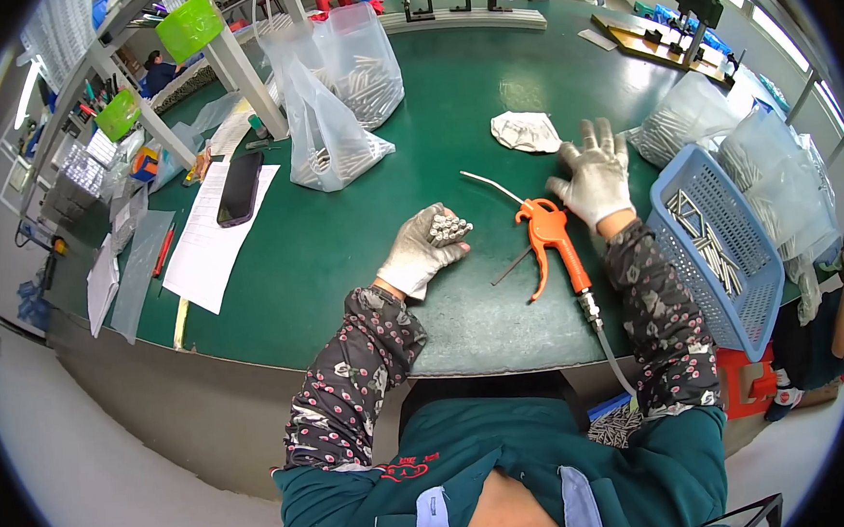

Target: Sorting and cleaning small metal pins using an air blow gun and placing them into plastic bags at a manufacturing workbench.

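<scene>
My left hand (414, 252), in a whitish work glove, is closed round a bundle of metal rods (447, 228) whose round ends face up. My right hand (594, 176), gloved too, is spread with nothing in it, just right of an orange air blow gun (548, 232). The blow gun lies on the green table with its thin nozzle pointing to the far left, and a grey hose (613, 356) runs from its handle over the near edge. Beside its trigger lies a thin dark rod (511, 267). A crumpled white cloth (525, 132) rests just beyond my right hand.
A blue basket (672, 221) holding metal rods stands at the right, with bags of rods (772, 174) beyond it. More clear bags of rods (335, 143) stand far left. A phone (241, 190) lies on paper sheets (210, 240). A metal fixture (664, 41) sits far right.
</scene>
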The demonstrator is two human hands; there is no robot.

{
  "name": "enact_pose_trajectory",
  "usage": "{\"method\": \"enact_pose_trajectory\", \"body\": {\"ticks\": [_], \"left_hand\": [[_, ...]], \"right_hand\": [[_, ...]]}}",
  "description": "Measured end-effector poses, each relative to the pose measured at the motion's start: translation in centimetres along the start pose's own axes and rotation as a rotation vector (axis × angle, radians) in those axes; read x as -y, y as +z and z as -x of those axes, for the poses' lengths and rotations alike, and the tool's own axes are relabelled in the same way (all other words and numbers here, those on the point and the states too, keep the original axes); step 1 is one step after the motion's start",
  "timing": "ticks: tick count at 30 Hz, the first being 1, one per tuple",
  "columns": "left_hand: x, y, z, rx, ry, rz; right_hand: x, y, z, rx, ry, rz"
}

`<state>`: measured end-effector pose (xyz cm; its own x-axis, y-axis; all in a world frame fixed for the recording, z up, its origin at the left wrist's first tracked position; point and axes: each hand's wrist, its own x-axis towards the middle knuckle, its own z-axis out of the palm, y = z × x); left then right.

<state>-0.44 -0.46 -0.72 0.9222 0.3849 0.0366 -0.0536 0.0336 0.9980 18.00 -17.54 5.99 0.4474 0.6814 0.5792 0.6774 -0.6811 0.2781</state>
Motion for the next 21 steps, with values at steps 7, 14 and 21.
{"method": "enact_pose_trajectory", "body": {"ticks": [7,14,21], "left_hand": [[1.9,-0.7,0.1,-0.055,0.094,0.137],[0.5,-1.2,0.9,-0.165,0.198,-0.538],[0.5,-1.5,0.7,-0.157,0.148,-0.227]], "right_hand": [[8.8,-1.9,2.1,0.498,-0.084,-1.287],[11.2,-1.3,2.3,0.497,0.005,-1.401],[12.0,-0.7,1.6,0.542,0.075,-1.483]]}}
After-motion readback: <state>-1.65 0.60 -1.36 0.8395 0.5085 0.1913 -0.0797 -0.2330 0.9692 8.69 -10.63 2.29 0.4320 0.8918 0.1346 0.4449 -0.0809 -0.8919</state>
